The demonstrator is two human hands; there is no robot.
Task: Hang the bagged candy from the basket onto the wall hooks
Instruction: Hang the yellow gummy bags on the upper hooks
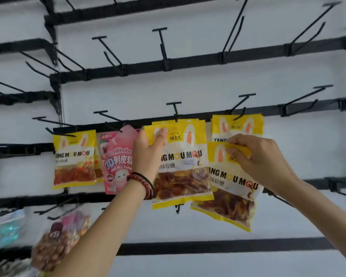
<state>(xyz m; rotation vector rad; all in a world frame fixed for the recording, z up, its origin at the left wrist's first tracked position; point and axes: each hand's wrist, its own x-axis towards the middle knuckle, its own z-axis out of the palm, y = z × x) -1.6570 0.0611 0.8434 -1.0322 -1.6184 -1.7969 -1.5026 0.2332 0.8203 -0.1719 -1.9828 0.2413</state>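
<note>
yellow candy bag [180, 166] on a wall hook [175, 108], left hand [148, 150] grip holding it; right hand [262, 158] grip pinching a tilted bag [231, 188].

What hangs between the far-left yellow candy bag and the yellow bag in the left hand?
A pink candy bag hangs there, visible in the head view.

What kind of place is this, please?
Probably a shop's snack display wall. Rows of black hooks stick out from rails, yellow candy bags hang on them, and a pink candy bag hangs alongside.
</note>
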